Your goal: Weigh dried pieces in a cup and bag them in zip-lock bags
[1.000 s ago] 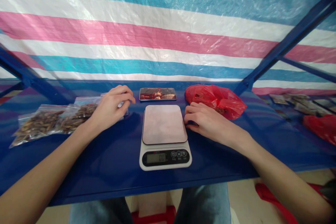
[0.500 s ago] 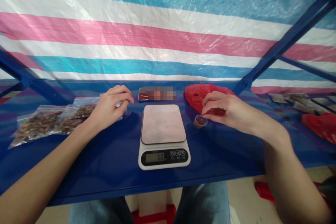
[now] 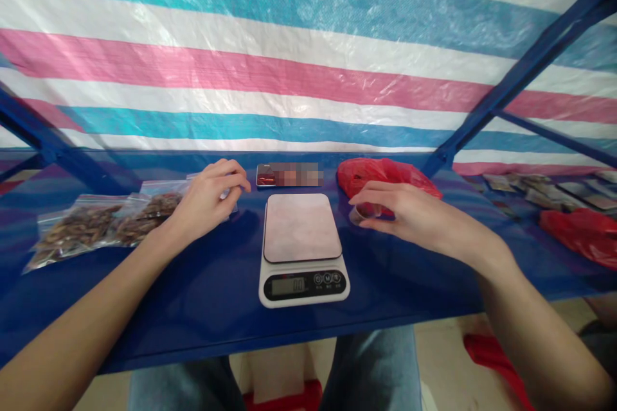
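Observation:
My right hand (image 3: 393,205) has its thumb and fingers around a small clear plastic cup (image 3: 355,216), just right of the scale; the fingers partly cover it. Directly behind this hand lies a red plastic bag (image 3: 409,174). My left hand (image 3: 214,189) hovers or rests at the right end of the zip bags, fingers loosely bent and apart, with clear plastic showing behind them. Clear zip bags (image 3: 80,228) of brown dried pieces lie left of it. Between my hands stands a white kitchen scale (image 3: 302,228), its display (image 3: 288,286) reading 0.0 and its plate bare.
A phone (image 3: 266,175), partly blurred out, lies behind the scale on the blue table (image 3: 202,311). Blue metal struts (image 3: 486,109) rise at both sides before a striped plastic sheet (image 3: 270,83). Further right lie another red bag (image 3: 581,234) and flat packets (image 3: 535,187).
My right hand has moved left and closed around the small cup, which held brown bits in view before. My left hand keeps its pose. The view has shifted slightly.

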`<state>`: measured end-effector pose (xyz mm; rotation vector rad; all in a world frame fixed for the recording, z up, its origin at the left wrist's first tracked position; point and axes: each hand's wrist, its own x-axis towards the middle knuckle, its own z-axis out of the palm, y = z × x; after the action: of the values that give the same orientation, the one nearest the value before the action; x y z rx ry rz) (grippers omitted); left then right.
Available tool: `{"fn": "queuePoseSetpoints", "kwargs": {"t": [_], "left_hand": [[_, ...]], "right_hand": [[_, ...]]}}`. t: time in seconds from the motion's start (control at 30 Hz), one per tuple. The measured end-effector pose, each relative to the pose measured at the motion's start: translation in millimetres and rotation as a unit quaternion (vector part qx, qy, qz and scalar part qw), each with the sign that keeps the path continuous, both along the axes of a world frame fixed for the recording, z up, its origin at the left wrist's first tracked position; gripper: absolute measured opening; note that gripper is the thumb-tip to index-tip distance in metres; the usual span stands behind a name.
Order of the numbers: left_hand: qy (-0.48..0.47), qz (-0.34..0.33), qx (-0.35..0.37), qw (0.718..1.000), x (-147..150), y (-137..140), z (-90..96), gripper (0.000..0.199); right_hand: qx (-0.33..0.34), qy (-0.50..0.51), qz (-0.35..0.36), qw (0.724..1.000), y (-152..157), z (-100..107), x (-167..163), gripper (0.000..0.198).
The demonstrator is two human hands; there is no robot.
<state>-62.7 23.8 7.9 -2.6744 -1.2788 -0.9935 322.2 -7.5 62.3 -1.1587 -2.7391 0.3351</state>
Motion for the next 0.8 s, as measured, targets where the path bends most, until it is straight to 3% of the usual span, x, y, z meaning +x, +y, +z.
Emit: {"fn": "queuePoseSetpoints", "kwargs": {"t": [0.1,0.27,0.37,0.47,0.6,0.67,0.73,0.8], "left_hand": [[0.003,-0.004,-0.002,1.0,0.9,-0.6,-0.6,0.033],[0.008,-0.006,-0.007,1.0,1.5,-0.7,-1.6,0.033],[0.01,-0.003,-0.013,1.0,1.3,-1.1,-1.0,0.032],[0.012,-0.003,-0.013,1.0,1.4,-1.4,-0.2,0.033],[0.015,-0.004,-0.013,1.0,2.8,-1.3,-0.6,0.033],[0.017,-0.007,-0.013,1.0,3.8,-1.2,-1.4,0.032],[0.015,-0.012,-0.013,1.0,4.6,-1.0,-2.3,0.032],[0.012,-0.012,-0.016,1.0,4.9,-0.7,-3.2,0.032]], "right_hand": [[0.051,0.02,0.02,0.998,-2.8,12.6,-29.9,0.021],[0.036,-0.05,0.083,0.995,0.6,8.2,-79.1,0.028],[0.045,-0.036,0.081,0.995,3.8,9.2,-83.7,0.051],[0.062,0.032,0.051,0.996,1.6,22.0,-63.8,0.063],[0.115,0.146,-0.068,0.98,-4.1,36.7,-11.6,0.025],[0.142,0.158,-0.166,0.963,-0.6,33.3,18.2,0.025],[0.094,0.105,-0.215,0.966,9.6,21.7,44.7,0.026],[0.019,0.038,-0.176,0.983,23.8,5.7,63.1,0.022]]}}
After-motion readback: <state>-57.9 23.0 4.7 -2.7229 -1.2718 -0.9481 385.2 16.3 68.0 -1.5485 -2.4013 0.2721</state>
